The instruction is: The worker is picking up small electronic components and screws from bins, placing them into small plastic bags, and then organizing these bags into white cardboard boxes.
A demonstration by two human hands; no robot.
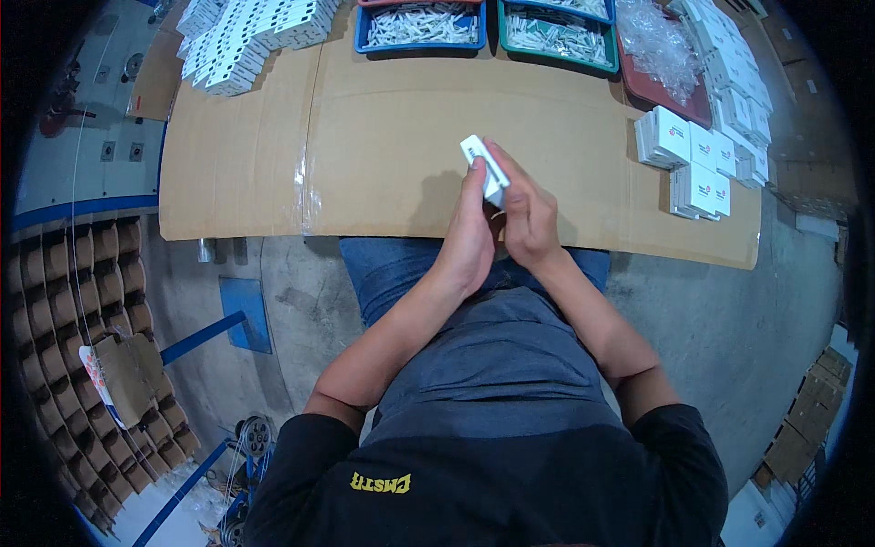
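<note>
A small white box, tilted with its narrow side up, is held between my two hands just above the near part of the cardboard-covered table. My left hand presses it from the left, thumb along its side. From the right, my right hand closes round it, with the fingers behind and partly hidden. The lower end of the box disappears between my palms.
Stacked white boxes stand at the far left and the right. Along the far edge, a blue tray and a green tray hold small white pieces. Clear plastic bags fill a dark red tray. Cardboard dividers lie lower left.
</note>
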